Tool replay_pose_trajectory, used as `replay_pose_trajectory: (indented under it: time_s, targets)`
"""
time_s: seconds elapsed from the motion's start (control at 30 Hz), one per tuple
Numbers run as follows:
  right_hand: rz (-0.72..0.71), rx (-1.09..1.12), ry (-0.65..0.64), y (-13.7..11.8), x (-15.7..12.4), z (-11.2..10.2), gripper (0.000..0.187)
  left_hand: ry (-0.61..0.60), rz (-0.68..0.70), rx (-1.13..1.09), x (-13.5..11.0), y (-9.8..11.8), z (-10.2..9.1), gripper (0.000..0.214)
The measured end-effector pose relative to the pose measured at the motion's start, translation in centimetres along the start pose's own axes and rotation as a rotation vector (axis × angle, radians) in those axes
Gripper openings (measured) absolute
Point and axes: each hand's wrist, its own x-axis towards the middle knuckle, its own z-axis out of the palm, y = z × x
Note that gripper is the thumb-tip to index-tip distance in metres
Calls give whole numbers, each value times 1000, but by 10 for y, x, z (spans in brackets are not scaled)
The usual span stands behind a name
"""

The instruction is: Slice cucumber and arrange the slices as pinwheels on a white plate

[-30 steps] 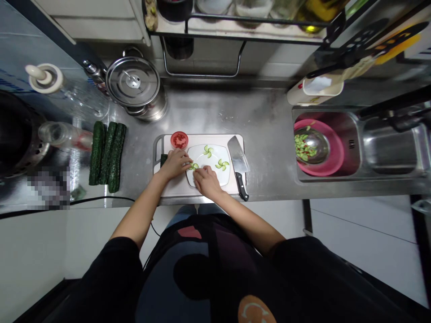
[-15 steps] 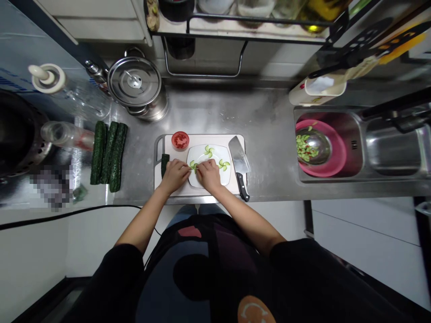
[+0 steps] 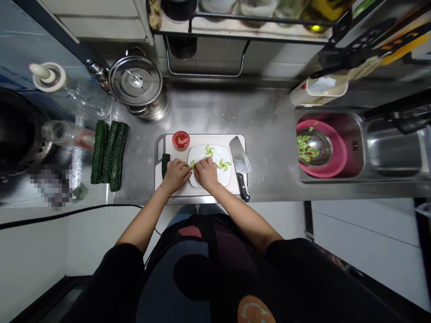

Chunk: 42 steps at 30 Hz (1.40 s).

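Note:
A white plate (image 3: pixel 218 179) lies on a cutting board (image 3: pixel 235 190). At its left edge my left hand (image 3: pixel 177 174) and my right hand (image 3: pixel 206 172) meet, fingertips pinched around cucumber slices (image 3: pixel 192 163), which they largely cover. Curved cucumber slices form a pinwheel at the plate's top (image 3: pixel 209 150) and another at its right (image 3: pixel 224 165). Beside my left hand stands a dark green cucumber piece (image 3: pixel 165 163). A cut tomato half (image 3: pixel 181 140) sits at the board's upper left. Along the board's right side lies a cleaver (image 3: pixel 239 157), black handle toward me.
Whole cucumbers (image 3: pixel 114 157) lie on the steel counter at left, with a lidded pot (image 3: pixel 136 83) behind. On the right, a sink (image 3: pixel 357 166) holds a pink basin (image 3: pixel 338 152) and a bowl of cut pieces (image 3: pixel 308 148). A shelf (image 3: pixel 235 27) overhangs the back.
My right hand has shifted slightly left, closer to my left fingertips, covering more of the left cucumber slices. The left hand stays nearly in place. The view has shifted very slightly.

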Motion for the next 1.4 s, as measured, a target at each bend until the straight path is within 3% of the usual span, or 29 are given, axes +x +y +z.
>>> replay_pose_trajectory:
  time_s: [0.33, 0.57, 0.83, 1.07, 1.17, 1.27, 1.4]
  targets:
    - [9, 6, 12, 0, 0, 0, 22, 21, -3, 23, -1, 1, 1, 17]
    - [65, -5, -58, -5, 0, -9, 23, 23, -8, 11, -1, 1, 1, 16]
    - [36, 66, 40, 12, -7, -9, 21, 77, -32, -29, 3, -5, -6, 20]
    - [30, 76, 13, 9, -5, -7, 20, 47, -87, -34, 16, -6, -9, 17]
    - [36, 137, 82, 16, -6, -14, 19, 95, -140, -45, 15, -4, -13, 15]
    - [59, 219, 246, 36, -16, -25, 21, 172, -190, -62, 7, 5, -18, 15]
    - [29, 279, 339, 67, -44, -28, 22, 180, -149, -111, -11, 28, -13, 14]
